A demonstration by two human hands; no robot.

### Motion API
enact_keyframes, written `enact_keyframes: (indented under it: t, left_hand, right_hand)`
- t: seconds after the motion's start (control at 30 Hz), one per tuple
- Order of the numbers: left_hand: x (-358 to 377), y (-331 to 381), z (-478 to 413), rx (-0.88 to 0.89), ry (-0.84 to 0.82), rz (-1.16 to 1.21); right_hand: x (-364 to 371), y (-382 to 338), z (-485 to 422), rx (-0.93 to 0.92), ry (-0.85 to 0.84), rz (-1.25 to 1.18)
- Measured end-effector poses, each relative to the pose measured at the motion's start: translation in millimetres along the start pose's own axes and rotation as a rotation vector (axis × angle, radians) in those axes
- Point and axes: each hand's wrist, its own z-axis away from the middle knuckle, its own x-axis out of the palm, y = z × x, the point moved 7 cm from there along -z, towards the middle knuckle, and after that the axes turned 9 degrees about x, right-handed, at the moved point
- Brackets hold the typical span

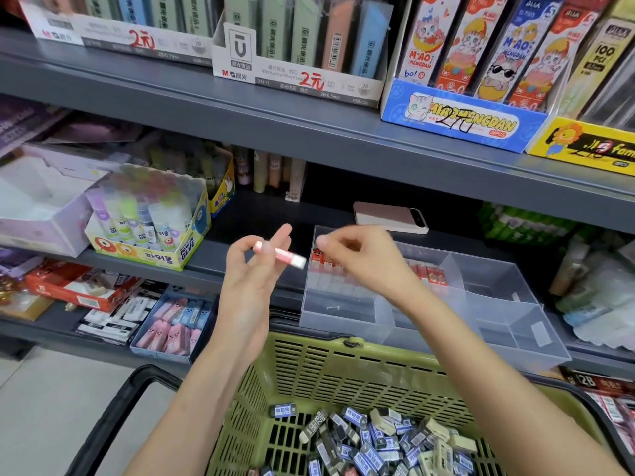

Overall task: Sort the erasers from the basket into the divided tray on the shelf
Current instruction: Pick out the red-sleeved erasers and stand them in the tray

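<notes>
Head view, left hand pinching pink eraser, right hand blurred, grip unclear

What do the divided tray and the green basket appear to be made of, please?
The divided tray looks like clear, glossy rigid plastic: red erasers show through its walls. The basket seems matte olive-green moulded plastic, given its slotted lattice walls.

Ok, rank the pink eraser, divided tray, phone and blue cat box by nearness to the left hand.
1. pink eraser, held in the left hand.
2. divided tray, just right of it.
3. phone, behind the tray.
4. blue cat box, upper shelf, right.
</notes>
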Motion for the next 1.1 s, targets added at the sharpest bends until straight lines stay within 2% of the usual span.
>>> enact_keyframes:
  t: [0.07,0.17,0.23,0.43,0.53,0.6,0.63,0.7,0.77,0.97,1.1]
  left_hand:
    - [3,-1,0,-0.016,-0.022,0.006]
    - [11,-2,3,-0.025,-0.109,-0.001]
    - [13,-4,6,-0.040,-0.146,-0.048]
    - [20,-10,15,-0.057,-0.274,-0.300]
    - [22,-10,18,-0.085,-0.309,-0.348]
    - [22,-9,18,-0.053,-0.338,-0.488]
    - [23,-8,17,0.001,-0.372,-0.633]
    - [28,-7,18,0.151,-0.459,-0.987]
    - [33,-7,20,0.247,-0.501,-1.189]
    - [33,-9,19,0.269,-0.528,-1.258]
    - [34,-11,19,0.287,-0.553,-1.269]
  right_hand:
    - [15,-10,19,-0.078,-0.124,-0.184]
    - [14,-14,29,-0.151,-0.014,-0.278]
    - [11,-10,30,-0.140,0.025,-0.367]
    - [4,7,30,-0.094,-0.015,-0.620]
    - [-25,30,12,0.030,0.123,-0.705]
    - [-43,43,1,0.109,0.215,-0.571]
    - [-46,48,-5,0.148,0.216,-0.480]
    - [-40,56,-17,0.221,0.153,-0.308]
    - [-30,57,-27,0.258,0.092,-0.124]
    - [-25,57,-44,0.314,0.032,0.093]
    - [-14,52,-42,0.226,0.052,0.533]
